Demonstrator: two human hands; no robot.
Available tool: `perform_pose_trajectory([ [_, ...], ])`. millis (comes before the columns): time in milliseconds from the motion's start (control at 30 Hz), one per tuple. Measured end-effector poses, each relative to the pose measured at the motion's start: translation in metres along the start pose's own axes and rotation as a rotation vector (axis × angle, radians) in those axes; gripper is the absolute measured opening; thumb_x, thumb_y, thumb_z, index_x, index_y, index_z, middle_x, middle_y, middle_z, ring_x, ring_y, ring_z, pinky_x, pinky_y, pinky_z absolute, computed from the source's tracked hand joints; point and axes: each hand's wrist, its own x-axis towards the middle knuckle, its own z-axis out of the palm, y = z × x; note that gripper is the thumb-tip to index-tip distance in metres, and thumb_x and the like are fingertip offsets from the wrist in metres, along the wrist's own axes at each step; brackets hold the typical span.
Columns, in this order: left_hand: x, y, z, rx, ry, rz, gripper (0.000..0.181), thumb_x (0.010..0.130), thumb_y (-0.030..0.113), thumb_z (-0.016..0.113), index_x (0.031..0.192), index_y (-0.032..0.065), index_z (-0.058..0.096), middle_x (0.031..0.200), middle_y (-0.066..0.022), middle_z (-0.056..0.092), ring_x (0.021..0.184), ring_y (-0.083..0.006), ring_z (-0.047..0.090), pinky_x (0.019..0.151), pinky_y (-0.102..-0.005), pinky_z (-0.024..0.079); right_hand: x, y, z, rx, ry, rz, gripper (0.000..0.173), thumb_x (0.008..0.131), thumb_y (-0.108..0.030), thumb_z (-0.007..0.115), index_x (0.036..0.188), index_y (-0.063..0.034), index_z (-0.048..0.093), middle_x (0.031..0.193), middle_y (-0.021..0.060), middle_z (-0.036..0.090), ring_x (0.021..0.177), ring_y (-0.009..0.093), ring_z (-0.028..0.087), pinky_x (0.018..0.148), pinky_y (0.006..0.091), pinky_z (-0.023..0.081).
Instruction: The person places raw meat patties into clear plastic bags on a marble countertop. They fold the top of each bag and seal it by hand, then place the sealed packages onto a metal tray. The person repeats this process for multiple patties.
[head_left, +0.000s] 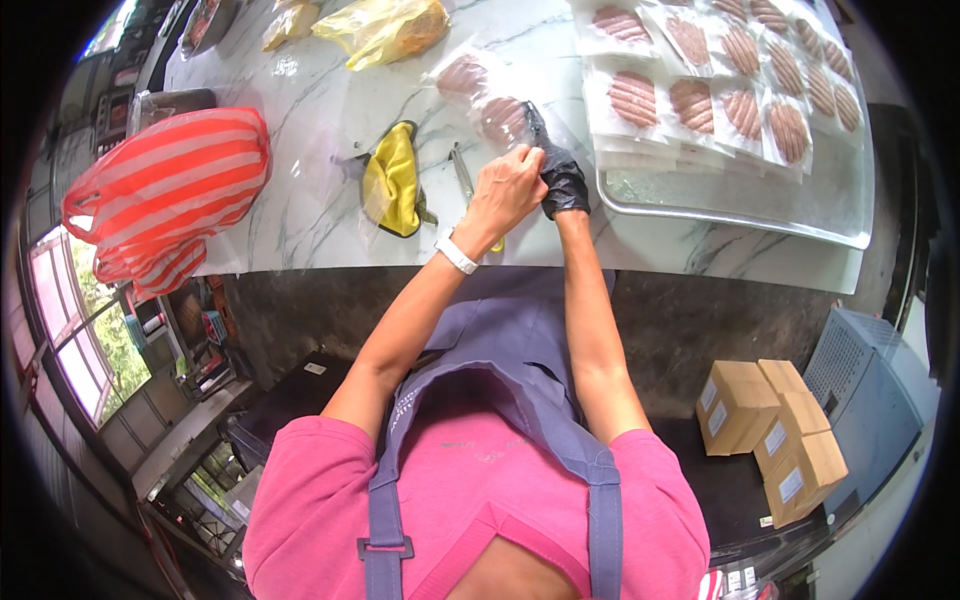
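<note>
A clear plastic bag with two ground-meat patties lies ahead of me; one patty (462, 77) is farther off, the other (504, 120) nearer. My left hand (510, 184), bare with a white wristband, has its fingers closed at the near end of the bag, against my right hand. On my right hand (559, 169) is a black glove; its fingers reach along the bag's right side, and their grip is partly hidden. Left of my hands are a yellow cloth (395, 180) with dark edging and a slim metal tool (460, 172), partly covered by my left forearm.
Rows of patties on paper (632, 100) lie on a metal tray (750, 217) at the right. A red-striped plastic bag (180, 180) is at the left of the marble-patterned table (300, 247). A yellow plastic bag (386, 30) lies at the far side. Cardboard boxes (795, 435) stand below right.
</note>
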Motion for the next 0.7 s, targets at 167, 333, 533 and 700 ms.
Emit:
perform_pose_trajectory([
  [167,-0.004,-0.001,-0.005,-0.005,-0.029,-0.006,0.015,0.071,0.006,0.06,0.082,0.0023,0.05,0.076,-0.0123,0.053,0.068,-0.0306,0.058,0.061,-0.038,0.048,-0.006,-0.005,0.008,-0.006,0.013,0.062,0.022,0.079,-0.02,0.053,0.094,-0.0048,0.059,0.084,0.0203,0.061,0.079,0.037,0.06,0.065,0.0418,0.048],
  [333,-0.006,-0.005,0.0,-0.022,-0.043,0.004,0.016,0.072,0.01,0.058,0.083,0.0006,0.052,0.076,-0.0123,0.053,0.071,-0.0289,0.058,0.061,-0.0376,0.048,-0.012,0.002,0.023,-0.006,0.11,0.159,0.022,0.079,-0.025,0.055,0.079,-0.0036,0.061,0.074,0.0202,0.061,0.069,0.038,0.06,0.056,0.0437,0.046],
  [533,-0.002,-0.004,0.002,-0.003,-0.026,-0.018,0.013,0.072,0.009,0.058,0.079,0.0027,0.05,0.075,-0.0107,0.053,0.068,-0.0289,0.057,0.061,-0.0378,0.046,-0.009,-0.004,0.008,0.171,0.072,0.226,0.024,0.079,-0.025,0.056,0.091,-0.0048,0.06,0.083,0.0202,0.061,0.075,0.04,0.057,0.06,0.0422,0.045],
  [700,-0.008,0.005,0.006,0.166,0.04,-0.113,0.025,0.07,0.02,0.061,0.086,0.0026,0.054,0.077,-0.0124,0.056,0.069,-0.0268,0.06,0.058,-0.0352,0.048,-0.03,0.011,0.02,0.662,0.345,0.186,0.021,0.078,-0.015,0.06,0.096,-0.0047,0.061,0.089,0.0095,0.064,0.081,0.024,0.06,0.07,0.0329,0.047],
])
